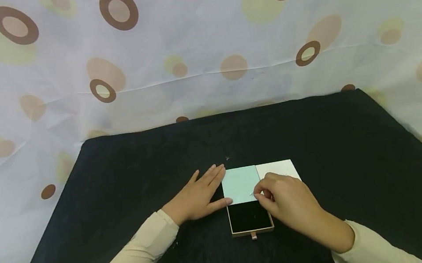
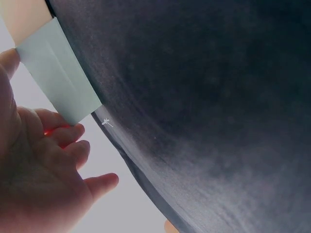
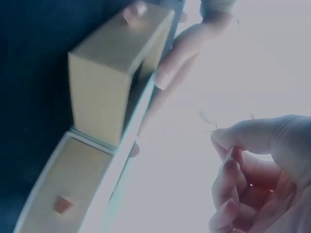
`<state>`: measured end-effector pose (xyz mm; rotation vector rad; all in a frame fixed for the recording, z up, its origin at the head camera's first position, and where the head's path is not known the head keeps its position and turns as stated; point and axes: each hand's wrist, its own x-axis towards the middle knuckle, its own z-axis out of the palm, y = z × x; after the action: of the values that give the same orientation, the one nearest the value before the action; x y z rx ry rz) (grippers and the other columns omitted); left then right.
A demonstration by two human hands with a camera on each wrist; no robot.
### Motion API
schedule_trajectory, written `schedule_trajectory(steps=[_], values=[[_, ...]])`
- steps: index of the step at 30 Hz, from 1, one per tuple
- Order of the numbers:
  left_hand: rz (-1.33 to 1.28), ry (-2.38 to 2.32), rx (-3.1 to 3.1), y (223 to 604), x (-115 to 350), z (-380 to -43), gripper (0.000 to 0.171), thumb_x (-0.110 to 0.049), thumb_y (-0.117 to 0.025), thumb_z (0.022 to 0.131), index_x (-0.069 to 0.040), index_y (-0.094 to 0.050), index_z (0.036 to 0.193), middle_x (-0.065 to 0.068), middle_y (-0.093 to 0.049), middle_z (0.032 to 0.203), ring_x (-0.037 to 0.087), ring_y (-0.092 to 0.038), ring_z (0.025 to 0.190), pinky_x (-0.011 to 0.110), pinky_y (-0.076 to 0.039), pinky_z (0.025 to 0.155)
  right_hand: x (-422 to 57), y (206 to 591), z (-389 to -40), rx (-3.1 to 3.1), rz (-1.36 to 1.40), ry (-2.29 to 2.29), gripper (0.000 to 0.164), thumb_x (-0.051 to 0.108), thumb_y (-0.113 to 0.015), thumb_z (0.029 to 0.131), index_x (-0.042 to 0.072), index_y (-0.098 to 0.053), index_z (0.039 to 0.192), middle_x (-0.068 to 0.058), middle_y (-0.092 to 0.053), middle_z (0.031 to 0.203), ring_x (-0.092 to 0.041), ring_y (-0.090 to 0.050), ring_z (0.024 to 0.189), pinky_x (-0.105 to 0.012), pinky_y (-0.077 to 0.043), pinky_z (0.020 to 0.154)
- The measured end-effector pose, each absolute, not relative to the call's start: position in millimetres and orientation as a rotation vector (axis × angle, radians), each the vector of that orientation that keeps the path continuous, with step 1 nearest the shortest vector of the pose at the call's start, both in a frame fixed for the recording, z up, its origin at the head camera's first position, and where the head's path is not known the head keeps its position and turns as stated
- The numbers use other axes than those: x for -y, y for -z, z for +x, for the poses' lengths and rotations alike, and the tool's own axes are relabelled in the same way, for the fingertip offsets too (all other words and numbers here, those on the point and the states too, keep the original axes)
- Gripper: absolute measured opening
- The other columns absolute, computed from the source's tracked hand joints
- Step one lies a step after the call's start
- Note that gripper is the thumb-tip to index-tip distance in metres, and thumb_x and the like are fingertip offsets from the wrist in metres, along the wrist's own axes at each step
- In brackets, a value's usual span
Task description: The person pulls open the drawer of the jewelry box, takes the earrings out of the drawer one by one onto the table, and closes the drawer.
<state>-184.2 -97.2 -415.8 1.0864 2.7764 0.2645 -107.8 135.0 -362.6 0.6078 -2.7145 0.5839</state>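
Observation:
In the head view my left hand (image 1: 199, 195) lies with fingers straight, fingertips and thumb at the left edge of a mint-coloured box (image 1: 242, 184). The box's drawer (image 1: 249, 217) is pulled out toward me, showing a black lining and a small ribbon tab (image 1: 254, 235). My right hand (image 1: 289, 196) is over the box's right side, pinching a tiny silvery piece (image 1: 251, 194) between thumb and forefinger. In the right wrist view only thin lines of that piece (image 3: 209, 130) show at the fingertips; its kind is unclear. The right hand partly covers a white box (image 1: 277, 168).
A small silver dragonfly-shaped piece (image 2: 106, 122) lies on the black cloth (image 1: 158, 156) just beyond the mint box. The white box has its own tab (image 3: 62, 205). A patterned curtain (image 1: 199, 39) hangs behind the table.

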Motion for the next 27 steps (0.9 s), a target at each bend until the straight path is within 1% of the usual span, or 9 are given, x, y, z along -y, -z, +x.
schedule_trajectory(steps=[5,8,13,20,27], values=[[1.083,-0.267,-2.779,416,98,-185,0.083,-0.064,-0.038,0.094,-0.012,-0.015,0.155,0.002,-0.012,0.161,0.018,-0.009,0.148,0.055,-0.014,0.115,-137,351,-120,2.669,0.649,-0.613,0.008,0.007,-0.076,0.078,0.014,-0.073,0.077,0.012,-0.046,0.063,-0.001,-0.038,0.052,-0.020,-0.034,0.048],[1.086,-0.266,-2.776,416,98,-184,0.083,-0.064,-0.038,0.094,-0.011,-0.016,0.155,0.003,-0.012,0.161,0.019,-0.010,0.148,0.056,-0.015,0.114,-140,344,-131,2.642,0.658,-0.610,0.004,0.007,-0.077,0.079,0.010,-0.074,0.079,0.009,-0.048,0.063,-0.003,-0.039,0.053,-0.022,-0.035,0.050],[1.085,-0.261,-2.762,415,98,-183,0.084,-0.064,-0.038,0.094,-0.010,-0.016,0.155,0.003,-0.011,0.162,0.020,-0.009,0.148,0.056,-0.015,0.114,-142,337,-150,2.624,0.657,-0.608,0.002,0.008,-0.075,0.082,0.007,-0.074,0.080,0.006,-0.050,0.063,-0.007,-0.042,0.054,-0.025,-0.036,0.053],[1.081,-0.239,-2.761,416,98,-184,0.085,-0.066,-0.036,0.094,-0.012,-0.014,0.155,0.000,-0.006,0.162,0.018,-0.006,0.148,0.055,-0.014,0.115,-145,336,-176,2.650,0.664,-0.617,0.004,0.009,-0.073,0.084,0.005,-0.074,0.083,0.002,-0.052,0.064,-0.010,-0.043,0.054,-0.026,-0.037,0.051],[1.091,-0.213,-2.767,418,97,-186,0.085,-0.066,-0.034,0.094,-0.012,-0.012,0.155,-0.002,-0.001,0.162,0.017,-0.003,0.148,0.053,-0.014,0.115,-145,344,-199,2.712,0.685,-0.664,0.006,0.009,-0.070,0.086,0.005,-0.074,0.084,0.001,-0.053,0.064,-0.010,-0.044,0.054,-0.025,-0.037,0.049]])
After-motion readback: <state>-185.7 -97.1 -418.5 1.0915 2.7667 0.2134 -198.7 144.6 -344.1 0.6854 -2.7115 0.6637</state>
